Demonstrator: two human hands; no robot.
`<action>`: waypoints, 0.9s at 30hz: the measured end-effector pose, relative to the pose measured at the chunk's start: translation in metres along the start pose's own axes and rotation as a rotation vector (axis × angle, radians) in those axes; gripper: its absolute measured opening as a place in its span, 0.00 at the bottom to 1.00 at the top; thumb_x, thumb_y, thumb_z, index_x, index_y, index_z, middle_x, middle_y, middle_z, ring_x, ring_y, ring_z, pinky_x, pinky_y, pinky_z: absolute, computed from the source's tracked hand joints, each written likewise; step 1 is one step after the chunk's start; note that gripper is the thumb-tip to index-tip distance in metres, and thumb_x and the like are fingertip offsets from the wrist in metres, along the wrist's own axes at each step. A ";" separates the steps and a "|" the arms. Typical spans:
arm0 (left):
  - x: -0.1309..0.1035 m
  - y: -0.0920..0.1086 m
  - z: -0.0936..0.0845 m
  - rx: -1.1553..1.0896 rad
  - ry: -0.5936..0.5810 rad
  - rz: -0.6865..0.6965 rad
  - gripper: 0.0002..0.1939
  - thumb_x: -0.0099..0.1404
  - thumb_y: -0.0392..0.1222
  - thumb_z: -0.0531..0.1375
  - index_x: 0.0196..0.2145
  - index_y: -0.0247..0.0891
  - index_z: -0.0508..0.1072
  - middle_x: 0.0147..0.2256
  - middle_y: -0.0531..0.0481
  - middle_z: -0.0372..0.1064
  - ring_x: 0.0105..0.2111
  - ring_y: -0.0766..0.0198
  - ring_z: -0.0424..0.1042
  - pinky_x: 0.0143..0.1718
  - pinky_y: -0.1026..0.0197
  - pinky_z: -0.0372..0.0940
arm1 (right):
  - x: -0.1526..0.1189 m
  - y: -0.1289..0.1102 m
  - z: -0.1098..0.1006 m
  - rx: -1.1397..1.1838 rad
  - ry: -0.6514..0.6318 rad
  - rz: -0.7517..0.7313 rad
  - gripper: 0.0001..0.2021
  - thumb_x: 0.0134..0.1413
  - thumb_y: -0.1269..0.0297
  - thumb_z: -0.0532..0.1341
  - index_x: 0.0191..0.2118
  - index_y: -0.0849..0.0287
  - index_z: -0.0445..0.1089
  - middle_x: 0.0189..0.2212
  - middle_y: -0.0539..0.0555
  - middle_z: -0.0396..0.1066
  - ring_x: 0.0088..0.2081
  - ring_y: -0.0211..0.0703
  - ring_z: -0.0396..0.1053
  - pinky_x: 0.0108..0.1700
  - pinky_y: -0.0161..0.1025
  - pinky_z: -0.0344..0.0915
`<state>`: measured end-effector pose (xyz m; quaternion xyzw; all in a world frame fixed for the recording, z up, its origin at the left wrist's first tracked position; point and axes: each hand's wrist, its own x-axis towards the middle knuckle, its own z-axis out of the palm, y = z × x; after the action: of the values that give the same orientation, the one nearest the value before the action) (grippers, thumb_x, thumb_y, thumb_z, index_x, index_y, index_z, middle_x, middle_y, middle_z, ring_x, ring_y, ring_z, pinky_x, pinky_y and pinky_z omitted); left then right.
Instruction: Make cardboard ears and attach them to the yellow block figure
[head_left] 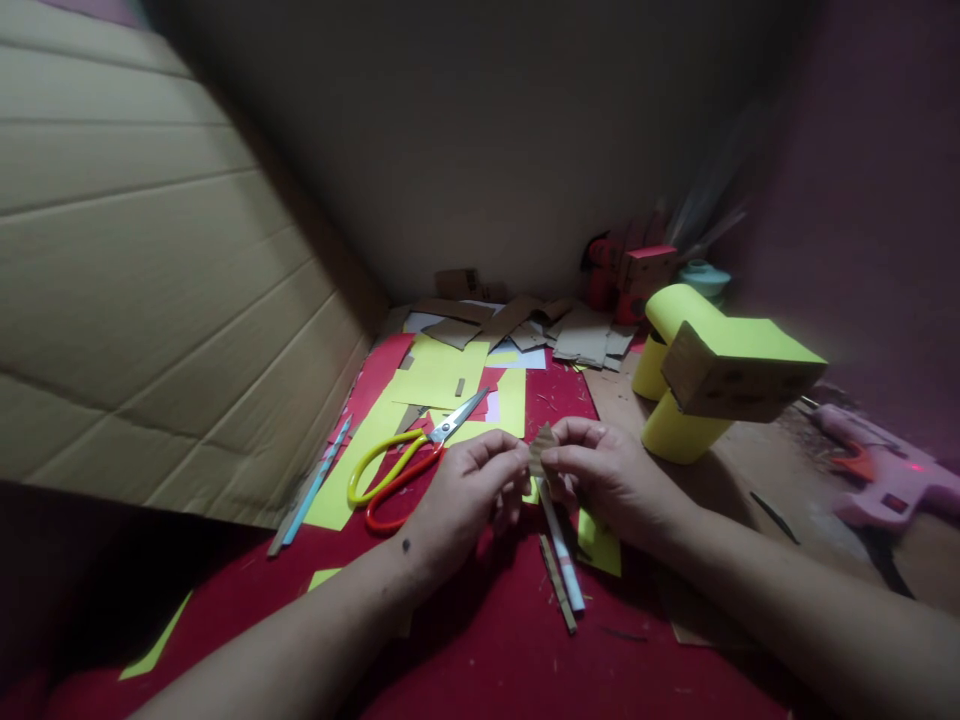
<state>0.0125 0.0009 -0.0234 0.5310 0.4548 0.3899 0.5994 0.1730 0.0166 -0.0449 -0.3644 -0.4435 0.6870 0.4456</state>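
A small piece of brown cardboard [540,451] is pinched between my left hand [487,478] and my right hand [600,470], its pointed top showing above the fingertips. Below the hands, a white paper stick [562,560] and a narrow cardboard strip [556,585] lie on the red cloth [465,620]. Scissors [442,430] with one yellow and one red handle rest, blades apart, just left of my left hand. Yellow paper [598,545] lies under my right hand. A yellow paper and cardboard figure [697,385] stands to the right.
A pink glue gun [889,470] with a red light lies at the right. Cardboard scraps [589,335] and yellow sheets [439,370] spread across the back. A large cardboard panel [165,290] leans at the left, near a blue striped stick [316,485]. Red objects [645,280] stand behind.
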 end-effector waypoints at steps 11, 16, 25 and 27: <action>0.000 -0.001 0.000 -0.030 -0.028 0.016 0.13 0.65 0.47 0.54 0.28 0.36 0.65 0.21 0.55 0.62 0.16 0.74 0.59 0.16 0.70 0.53 | 0.002 -0.002 0.002 0.004 0.010 -0.001 0.06 0.43 0.70 0.63 0.24 0.58 0.64 0.17 0.45 0.65 0.16 0.31 0.59 0.19 0.32 0.52; 0.001 -0.001 0.000 -0.014 -0.042 0.018 0.14 0.66 0.48 0.53 0.27 0.36 0.65 0.20 0.55 0.61 0.16 0.73 0.60 0.17 0.69 0.53 | 0.002 -0.002 0.000 -0.003 0.010 0.000 0.06 0.43 0.70 0.63 0.23 0.58 0.64 0.16 0.46 0.66 0.16 0.31 0.59 0.19 0.32 0.51; -0.002 0.000 0.001 0.052 -0.042 -0.012 0.12 0.62 0.47 0.57 0.26 0.38 0.65 0.16 0.57 0.59 0.11 0.73 0.56 0.11 0.69 0.49 | 0.001 -0.004 0.003 -0.001 0.006 0.006 0.07 0.43 0.69 0.64 0.23 0.58 0.64 0.14 0.45 0.64 0.14 0.31 0.58 0.18 0.32 0.51; -0.002 0.000 0.001 0.076 -0.039 -0.018 0.11 0.61 0.46 0.58 0.26 0.38 0.65 0.14 0.57 0.59 0.11 0.72 0.55 0.11 0.69 0.49 | 0.001 -0.004 0.003 0.004 0.005 0.010 0.07 0.42 0.70 0.65 0.24 0.58 0.64 0.15 0.44 0.64 0.15 0.31 0.58 0.17 0.32 0.52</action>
<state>0.0126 -0.0008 -0.0227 0.5568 0.4625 0.3565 0.5908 0.1712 0.0172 -0.0403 -0.3675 -0.4392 0.6892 0.4438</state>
